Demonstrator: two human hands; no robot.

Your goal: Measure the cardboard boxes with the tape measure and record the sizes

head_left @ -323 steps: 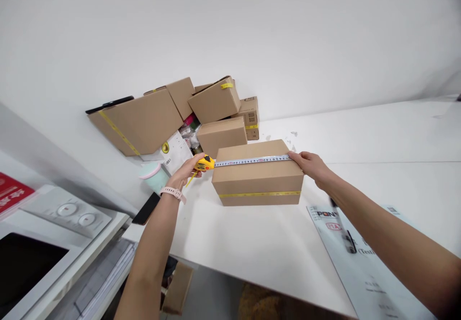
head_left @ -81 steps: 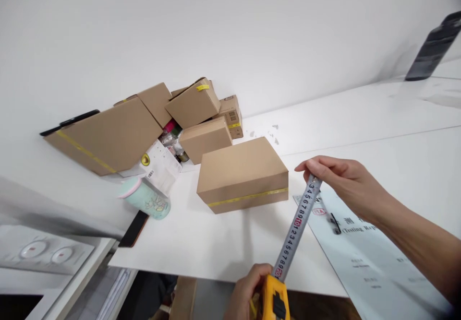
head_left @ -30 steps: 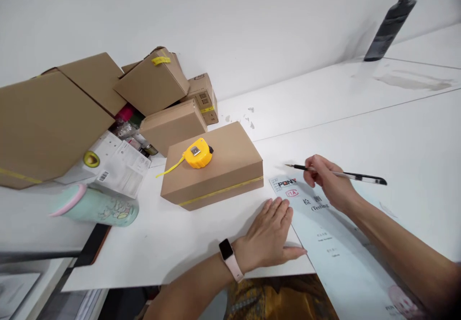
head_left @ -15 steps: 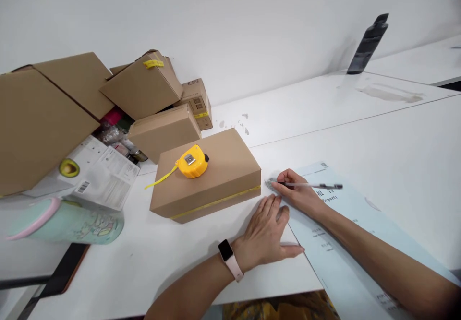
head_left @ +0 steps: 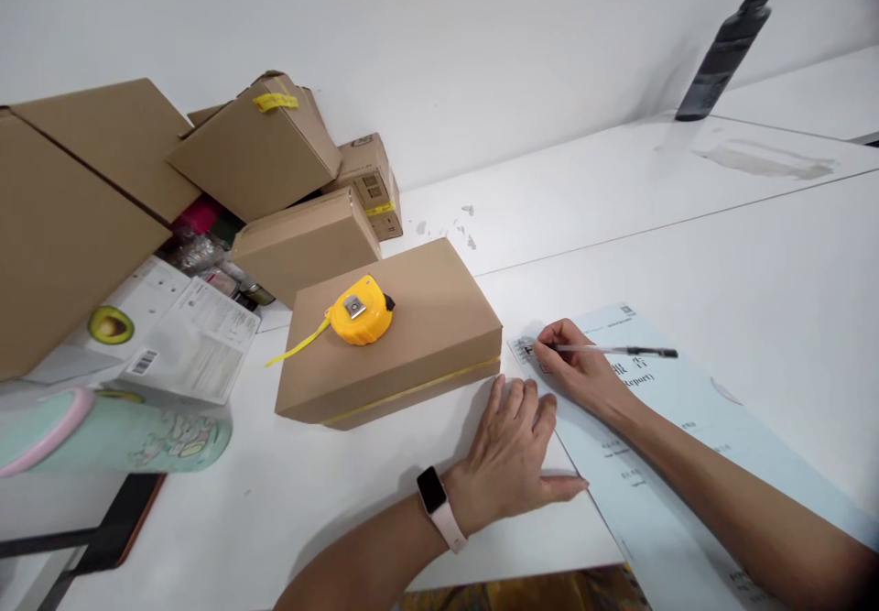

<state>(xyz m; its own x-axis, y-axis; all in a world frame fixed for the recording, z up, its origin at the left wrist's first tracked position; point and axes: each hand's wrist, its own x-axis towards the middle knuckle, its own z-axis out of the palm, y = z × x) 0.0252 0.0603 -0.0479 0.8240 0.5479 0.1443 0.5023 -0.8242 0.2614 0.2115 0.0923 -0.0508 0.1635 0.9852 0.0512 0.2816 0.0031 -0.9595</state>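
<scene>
the pen [head_left: 635,351] is in the right hand [head_left: 583,375], over the upper left corner of the pale blue paper [head_left: 687,391], its long axis lying nearly level across the view, writing end pointing left toward the cardboard box [head_left: 426,304] and tail end to the right. the right hand's fingers are curled in around it in a pinch. the left hand [head_left: 508,460] lies palm down on the white table [head_left: 275,492], fingers slightly spread, thumb out at the paper's edge, with nothing visible in its grasp.

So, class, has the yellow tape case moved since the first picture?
Yes, rightward: the tape case was just left of the near box; now it rests on top of it.
</scene>
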